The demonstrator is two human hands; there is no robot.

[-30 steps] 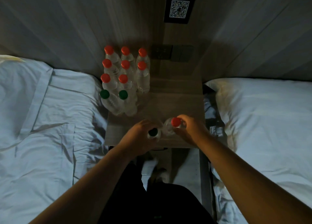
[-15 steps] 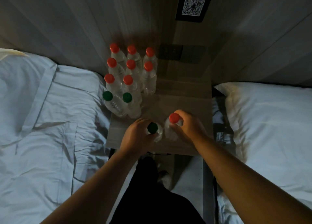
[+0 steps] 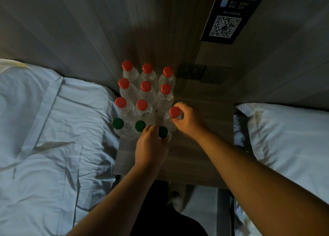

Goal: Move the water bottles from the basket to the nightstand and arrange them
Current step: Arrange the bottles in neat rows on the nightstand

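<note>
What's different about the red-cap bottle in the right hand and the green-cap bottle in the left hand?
The red-cap bottle has a red cap; the green-cap bottle has a dark green one. The right hand pinches the red-cap bottle just below its cap, farther back; the left hand holds the green-cap bottle nearer, beside two other green caps. Both are clear and upright, over the nightstand.

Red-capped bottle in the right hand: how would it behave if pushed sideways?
Tall and narrow, the red-capped bottle probably tips if pushed near its cap. Its clear plastic likely flexes when squeezed. The right hand grips only its top, so it seems fairly light.
</note>
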